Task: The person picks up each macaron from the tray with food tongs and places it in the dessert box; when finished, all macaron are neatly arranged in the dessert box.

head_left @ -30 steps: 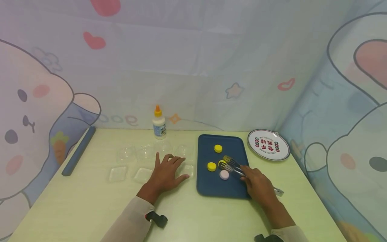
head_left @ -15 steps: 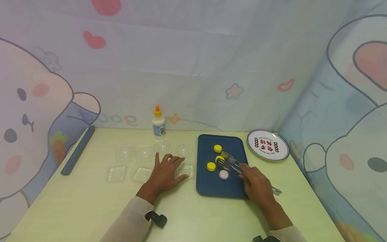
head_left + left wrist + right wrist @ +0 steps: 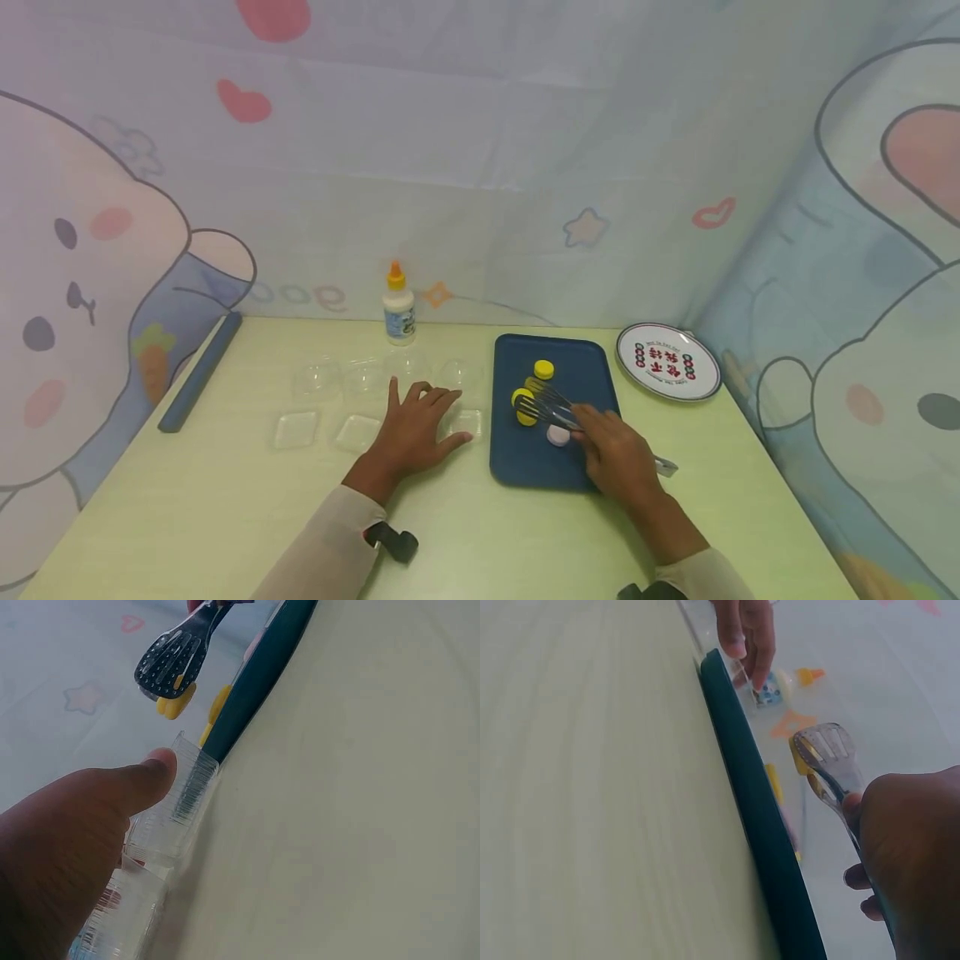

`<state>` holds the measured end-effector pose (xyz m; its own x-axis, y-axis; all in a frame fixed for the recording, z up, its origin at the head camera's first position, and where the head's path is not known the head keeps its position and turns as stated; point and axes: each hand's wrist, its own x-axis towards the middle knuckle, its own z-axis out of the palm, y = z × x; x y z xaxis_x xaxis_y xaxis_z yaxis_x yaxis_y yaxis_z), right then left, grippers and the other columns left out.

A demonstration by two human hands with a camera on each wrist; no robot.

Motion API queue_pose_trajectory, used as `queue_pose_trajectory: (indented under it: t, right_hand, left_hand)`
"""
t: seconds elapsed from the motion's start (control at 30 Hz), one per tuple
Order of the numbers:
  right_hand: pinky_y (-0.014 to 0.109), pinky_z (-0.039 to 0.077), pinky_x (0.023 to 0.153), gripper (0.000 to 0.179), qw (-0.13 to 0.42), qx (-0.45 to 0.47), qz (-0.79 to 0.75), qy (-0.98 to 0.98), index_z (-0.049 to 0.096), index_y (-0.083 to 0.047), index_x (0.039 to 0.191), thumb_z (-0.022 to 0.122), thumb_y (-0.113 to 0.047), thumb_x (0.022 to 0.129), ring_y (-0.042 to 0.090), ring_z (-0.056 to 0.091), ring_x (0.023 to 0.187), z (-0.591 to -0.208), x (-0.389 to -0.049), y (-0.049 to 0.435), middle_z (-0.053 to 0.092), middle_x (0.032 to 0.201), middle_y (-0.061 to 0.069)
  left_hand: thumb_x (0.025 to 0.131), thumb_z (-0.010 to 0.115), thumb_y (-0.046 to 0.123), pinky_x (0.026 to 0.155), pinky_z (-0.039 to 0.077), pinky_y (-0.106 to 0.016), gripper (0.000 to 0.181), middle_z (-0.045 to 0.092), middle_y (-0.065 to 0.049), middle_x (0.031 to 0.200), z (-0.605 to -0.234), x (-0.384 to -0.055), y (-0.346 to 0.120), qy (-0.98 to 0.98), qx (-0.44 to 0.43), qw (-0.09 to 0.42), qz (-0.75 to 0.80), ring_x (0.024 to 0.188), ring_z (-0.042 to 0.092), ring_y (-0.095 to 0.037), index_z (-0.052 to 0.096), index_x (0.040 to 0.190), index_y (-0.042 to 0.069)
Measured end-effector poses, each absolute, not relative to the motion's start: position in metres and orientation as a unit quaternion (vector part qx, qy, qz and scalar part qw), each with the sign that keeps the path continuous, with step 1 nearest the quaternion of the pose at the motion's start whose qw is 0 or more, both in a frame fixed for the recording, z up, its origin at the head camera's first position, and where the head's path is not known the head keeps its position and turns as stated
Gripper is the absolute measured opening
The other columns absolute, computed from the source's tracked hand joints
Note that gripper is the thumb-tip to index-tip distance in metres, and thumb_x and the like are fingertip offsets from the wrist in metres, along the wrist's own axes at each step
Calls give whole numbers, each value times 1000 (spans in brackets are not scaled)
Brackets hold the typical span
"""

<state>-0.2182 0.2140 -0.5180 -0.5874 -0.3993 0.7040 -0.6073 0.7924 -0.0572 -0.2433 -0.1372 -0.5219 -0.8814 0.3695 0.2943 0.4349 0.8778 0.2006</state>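
My right hand grips metal serving tongs with slotted ends over the dark blue tray. Between the tongs' ends is a yellow macaron, held above the tray in both wrist views. Two other yellow macarons and a pale pink one lie on the tray, partly hidden by the tongs. My left hand is spread over clear plastic boxes, fingers extended. In the left wrist view its thumb is at the edge of a clear box; the other fingertips are hidden there.
Several clear domed pieces and flat clear pieces lie left of the tray. A glue bottle stands at the back. A printed plate sits at right, and a dark blue bar lies along the left edge.
The tongs have closed on a yellow macaron, and my right hand has carried it left and up off the tray. My left hand stays in place.
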Motion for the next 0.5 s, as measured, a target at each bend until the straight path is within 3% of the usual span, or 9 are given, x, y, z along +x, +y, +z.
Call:
queue_pose_trajectory:
  t: [0.5]
  right_hand:
    - [39, 62, 68, 37, 350, 329, 141, -866, 77, -1, 127, 84, -7, 90, 26, 74, 84, -519, -224, 188, 83, 117, 12]
  left_hand:
    - [98, 71, 63, 125, 17, -86, 72, 71, -5, 146, -522, -244, -137, -959, -211, 126, -144, 142, 56, -36, 60, 155, 20]
